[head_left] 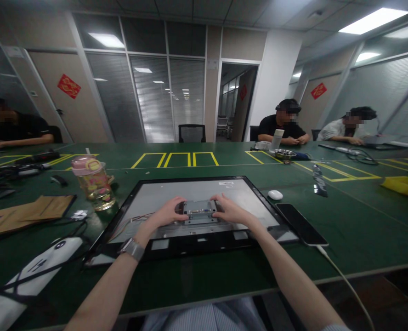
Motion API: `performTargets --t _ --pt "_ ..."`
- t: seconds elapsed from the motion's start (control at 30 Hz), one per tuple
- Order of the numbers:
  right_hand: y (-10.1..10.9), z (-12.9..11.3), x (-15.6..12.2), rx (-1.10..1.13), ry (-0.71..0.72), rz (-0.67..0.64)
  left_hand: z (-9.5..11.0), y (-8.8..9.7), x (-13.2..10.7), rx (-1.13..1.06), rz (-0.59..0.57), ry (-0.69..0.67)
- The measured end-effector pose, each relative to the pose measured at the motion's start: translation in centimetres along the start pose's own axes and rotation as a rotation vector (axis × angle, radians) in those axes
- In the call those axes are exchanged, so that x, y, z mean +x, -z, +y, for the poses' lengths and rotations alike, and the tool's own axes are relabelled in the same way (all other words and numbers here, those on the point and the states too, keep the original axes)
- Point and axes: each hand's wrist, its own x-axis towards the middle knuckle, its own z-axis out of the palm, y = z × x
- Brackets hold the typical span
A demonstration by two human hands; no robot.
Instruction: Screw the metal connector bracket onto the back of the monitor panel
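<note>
A flat display panel (pixel 241 202) with a black frame lies back side up in front of me. On its middle sits a small metal housing (pixel 200 212) with a row of connector ports along its near side. My left hand (pixel 167 212) grips the housing's left end, thumb in front and fingers behind. At the right end, my right hand (pixel 229 209) holds it the same way. Thin wires (pixel 130 223) run over the panel to the left of the housing. Whether the housing touches the panel underneath cannot be seen.
A phone (pixel 302 224) on a white cable and an earbud case (pixel 275 195) lie to the right. Leftward stand a pink-lidded bottle (pixel 95 184), a brown paper envelope (pixel 28 214) and a white power strip (pixel 35 271). Several people sit across the green table (pixel 362 230).
</note>
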Motion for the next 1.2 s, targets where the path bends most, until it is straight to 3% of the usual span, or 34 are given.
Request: performTargets --t 0.17,0.3,1.2 --pt "1.2 -0.4 -0.6 0.095 -0.022 0.0 0.8 0.8 -0.5 -0.019 -0.015 0.018" --pt "1.9 -0.9 -1.1 0.133 -0.062 -0.071 1.1 0.9 -1.5 -0.023 -0.064 0.055" --pt "1.6 -1.8 -1.3 0.037 -0.059 -0.126 2.1 0.3 -2.5 0.004 -0.076 0.037"
